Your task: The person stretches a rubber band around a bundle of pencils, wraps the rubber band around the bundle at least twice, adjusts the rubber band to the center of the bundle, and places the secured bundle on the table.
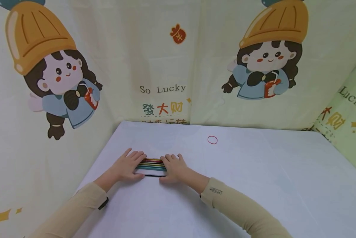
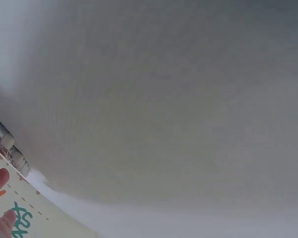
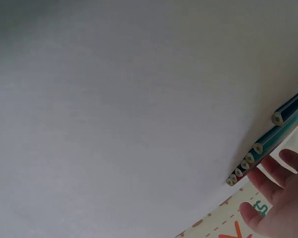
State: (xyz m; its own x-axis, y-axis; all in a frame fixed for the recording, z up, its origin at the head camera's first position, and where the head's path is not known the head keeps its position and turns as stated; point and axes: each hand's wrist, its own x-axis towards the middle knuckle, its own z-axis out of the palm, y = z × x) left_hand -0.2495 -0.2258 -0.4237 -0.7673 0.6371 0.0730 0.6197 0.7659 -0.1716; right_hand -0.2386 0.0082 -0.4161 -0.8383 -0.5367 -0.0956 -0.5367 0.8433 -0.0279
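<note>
Pencils (image 1: 151, 165): glossy painted barrels, bare wood ends. Tabletop (image 1: 255, 178): smooth, matt. Backdrop (image 1: 207, 69): printed cloth.

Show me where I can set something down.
The right side of the white table, bordered by the right sleeve, red circle and printed curtain; the near patch between both sleeves. Crowded: around the colored pencils, flanked by left hand and right hand.

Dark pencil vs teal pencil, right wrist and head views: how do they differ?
Color: the dark pencil looks navy to black; the teal pencil is blue-green.
Position: in the head view, the dark pencil lies nearest the person, set apart; the teal pencil lies farther off, within the row.
Shared: both lie on the table and show pale ends.
</note>
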